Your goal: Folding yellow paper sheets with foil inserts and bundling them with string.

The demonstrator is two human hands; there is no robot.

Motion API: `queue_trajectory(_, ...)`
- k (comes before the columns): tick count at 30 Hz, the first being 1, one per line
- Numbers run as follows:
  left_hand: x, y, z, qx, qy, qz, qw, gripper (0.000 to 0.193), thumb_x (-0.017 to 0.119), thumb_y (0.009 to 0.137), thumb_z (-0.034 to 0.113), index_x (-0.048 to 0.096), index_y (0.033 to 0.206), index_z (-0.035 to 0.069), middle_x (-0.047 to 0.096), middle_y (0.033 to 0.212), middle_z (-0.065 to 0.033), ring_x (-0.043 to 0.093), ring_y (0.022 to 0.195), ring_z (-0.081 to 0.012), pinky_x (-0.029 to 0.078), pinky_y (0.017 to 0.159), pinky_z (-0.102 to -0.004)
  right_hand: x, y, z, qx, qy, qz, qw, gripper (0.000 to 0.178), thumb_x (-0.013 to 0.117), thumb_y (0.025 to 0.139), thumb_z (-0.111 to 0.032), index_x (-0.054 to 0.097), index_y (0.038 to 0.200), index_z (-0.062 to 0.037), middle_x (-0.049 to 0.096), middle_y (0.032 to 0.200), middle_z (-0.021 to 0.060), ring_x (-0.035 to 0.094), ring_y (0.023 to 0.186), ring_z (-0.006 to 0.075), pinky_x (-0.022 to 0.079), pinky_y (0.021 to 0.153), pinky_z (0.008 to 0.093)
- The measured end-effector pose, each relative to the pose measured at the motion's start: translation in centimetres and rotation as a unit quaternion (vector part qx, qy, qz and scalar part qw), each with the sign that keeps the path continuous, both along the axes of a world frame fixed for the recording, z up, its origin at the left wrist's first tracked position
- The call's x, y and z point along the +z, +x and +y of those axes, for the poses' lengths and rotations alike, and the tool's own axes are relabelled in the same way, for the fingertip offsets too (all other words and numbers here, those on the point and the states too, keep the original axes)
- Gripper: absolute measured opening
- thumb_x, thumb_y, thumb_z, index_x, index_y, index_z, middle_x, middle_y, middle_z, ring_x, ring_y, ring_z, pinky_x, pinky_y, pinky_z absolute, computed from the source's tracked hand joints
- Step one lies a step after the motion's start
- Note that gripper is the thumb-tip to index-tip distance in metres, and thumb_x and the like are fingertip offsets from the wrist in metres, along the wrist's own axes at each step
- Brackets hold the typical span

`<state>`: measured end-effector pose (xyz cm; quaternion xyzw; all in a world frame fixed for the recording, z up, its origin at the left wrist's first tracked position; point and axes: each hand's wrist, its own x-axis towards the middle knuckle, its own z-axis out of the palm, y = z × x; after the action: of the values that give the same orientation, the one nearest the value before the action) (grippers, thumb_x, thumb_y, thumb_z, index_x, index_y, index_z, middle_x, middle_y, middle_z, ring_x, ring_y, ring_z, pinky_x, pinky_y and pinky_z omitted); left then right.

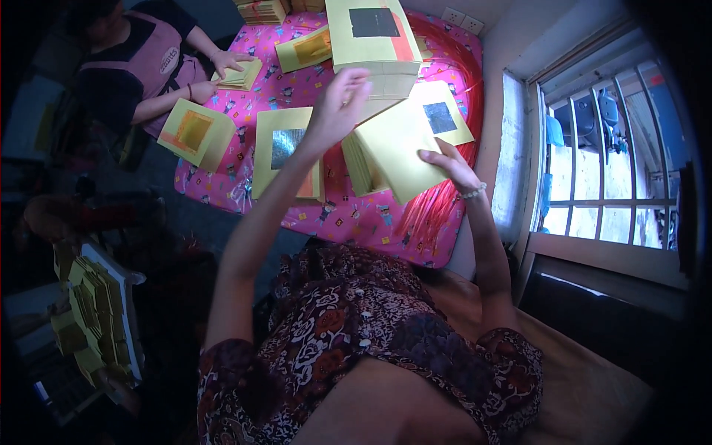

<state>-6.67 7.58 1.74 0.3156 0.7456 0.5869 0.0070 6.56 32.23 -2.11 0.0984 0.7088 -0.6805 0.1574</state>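
Observation:
My right hand (454, 165), with a beaded bracelet at its wrist, grips the edge of a plain yellow paper sheet or thin sheaf (400, 144), thumb on top; its thickness is unclear. My left hand (341, 107) is raised in front of a tall stack of yellow paper (374, 53), whose top has a dark silver square and an orange strip. The fingers of that hand look apart and slightly blurred, with nothing visible in them. Beneath the held paper is another yellow pile (357, 167). A yellow sheet with a silver square (445, 111) lies partly covered behind it.
The table has a pink patterned cover (337, 222). Yellow piles with a silver square (289, 152) and a gold square (194, 133) lie leftward. Red strands (434, 211) hang along the right side. A co-worker (148, 70) handles yellow paper (239, 76). A barred window (608, 163) is at right.

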Motion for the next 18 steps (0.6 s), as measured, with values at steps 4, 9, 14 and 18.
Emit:
queue_trajectory(4,-12.1,3.8,-0.9,0.177,0.148,-0.273,0.934,0.029,0.051,0.100,0.026,0.053,0.122,0.007,0.059,0.109,-0.0044,0.056,0.094,-0.0136,0.044,0.086,-0.0260,-3.4,0.3,1.9,-0.059,-0.116,-0.068,0.989,0.060,0.069,0.087,-0.034,0.050,0.128,0.0056,0.064,0.112,0.0130,0.062,0.104,0.0207,0.048,0.092,0.0330)
queue_trajectory(9,-21.3,9.3,1.8,0.293,0.036,-0.155,0.943,0.044,0.060,0.093,0.023,0.042,0.126,-0.001,0.053,0.111,-0.0194,0.053,0.102,-0.0295,0.043,0.088,-0.0418,-6.9,-0.6,0.9,-0.124,-0.210,-0.139,0.960,0.054,0.065,0.090,-0.034,0.051,0.130,0.0012,0.060,0.123,0.0110,0.060,0.111,0.0215,0.047,0.097,0.0356)
queue_trajectory(14,-22.8,9.7,2.9,0.308,-0.014,-0.144,0.940,0.058,0.068,0.087,0.021,0.038,0.133,0.000,0.050,0.116,-0.0238,0.048,0.110,-0.0386,0.039,0.094,-0.0469,-8.4,-1.3,-0.2,-0.109,-0.205,-0.162,0.959,0.062,0.064,0.090,-0.041,0.048,0.133,0.0016,0.058,0.126,0.0112,0.056,0.115,0.0219,0.046,0.097,0.0371)
queue_trajectory(18,-23.2,9.8,2.1,0.271,-0.056,-0.184,0.943,0.058,0.067,0.086,0.017,0.039,0.134,0.002,0.049,0.118,-0.0234,0.047,0.112,-0.0392,0.037,0.096,-0.0468,-9.7,-1.4,-0.6,-0.091,-0.201,-0.195,0.956,0.060,0.062,0.092,-0.039,0.048,0.133,0.0021,0.057,0.127,0.0120,0.056,0.116,0.0214,0.046,0.098,0.0372)
